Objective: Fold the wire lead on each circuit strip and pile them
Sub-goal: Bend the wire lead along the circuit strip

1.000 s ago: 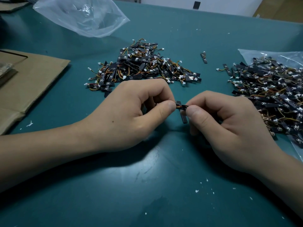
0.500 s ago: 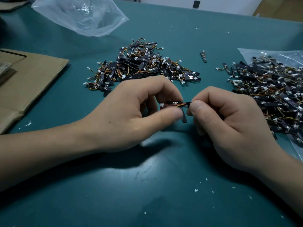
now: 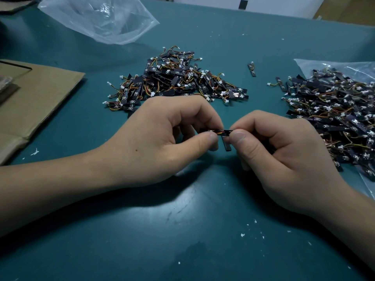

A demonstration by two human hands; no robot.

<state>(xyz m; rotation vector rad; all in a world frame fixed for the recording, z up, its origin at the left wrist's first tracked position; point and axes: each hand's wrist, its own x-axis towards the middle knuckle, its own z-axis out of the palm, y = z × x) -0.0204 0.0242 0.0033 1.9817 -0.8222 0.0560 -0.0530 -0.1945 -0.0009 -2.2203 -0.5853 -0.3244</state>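
A small black circuit strip (image 3: 225, 132) with red, orange and yellow wires is held level above the green table (image 3: 182, 230). My left hand (image 3: 162, 138) pinches its left end between thumb and forefinger. My right hand (image 3: 280, 155) pinches its right end the same way. A second black strip (image 3: 226, 144) hangs down below my right thumb. A pile of strips (image 3: 174, 82) lies beyond my left hand. A larger heap of strips (image 3: 336, 112) lies on a clear plastic bag (image 3: 324, 64) to the right.
A crumpled clear plastic bag (image 3: 101, 19) lies at the far left. Flat brown cardboard (image 3: 30, 102) covers the table's left edge. Two stray strips (image 3: 252, 69) (image 3: 279, 83) lie between the piles. White crumbs (image 3: 242, 234) dot the near table.
My left thumb and forefinger have shifted along the strip and wires while my right hand kept its pinch. Both hands stay at the same spot above the table.
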